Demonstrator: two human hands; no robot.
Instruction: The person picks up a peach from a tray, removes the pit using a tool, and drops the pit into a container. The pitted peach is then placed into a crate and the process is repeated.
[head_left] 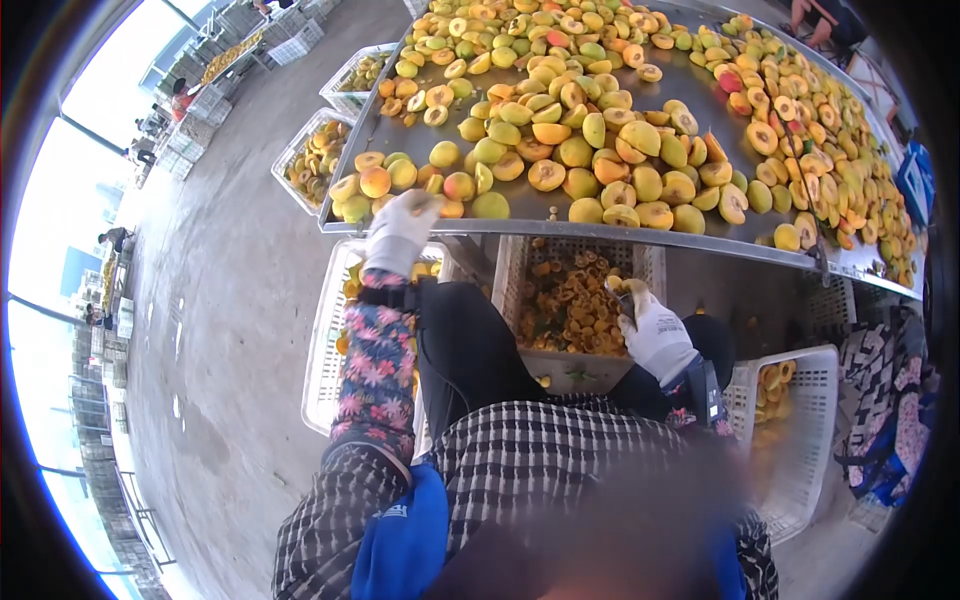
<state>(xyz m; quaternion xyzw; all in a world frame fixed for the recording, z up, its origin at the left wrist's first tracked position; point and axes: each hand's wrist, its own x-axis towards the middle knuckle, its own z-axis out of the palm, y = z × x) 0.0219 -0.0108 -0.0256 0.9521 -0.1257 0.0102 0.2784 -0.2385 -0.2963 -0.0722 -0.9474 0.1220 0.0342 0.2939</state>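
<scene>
My left hand [402, 230], in a white glove, is at the near left edge of a metal table [700, 238], beside yellow-green fruit [375, 182]. Its fingers are blurred, and whether they hold anything cannot be made out. My right hand [655, 332], also gloved, is below the table edge over a white crate [508, 275] of fruit scraps [580, 310]. Its fingers are curled together around something small that I cannot make out. Whole and halved fruit [575, 152] lies heaped on the table in front of both hands.
A white crate [322, 375] with fruit stands below my left arm, another [815, 430] at the right. Two more fruit crates [290, 165] [345, 100] stand left of the table. A blue bag [915, 182] is at the far right. Other people [182, 100] work in the distance.
</scene>
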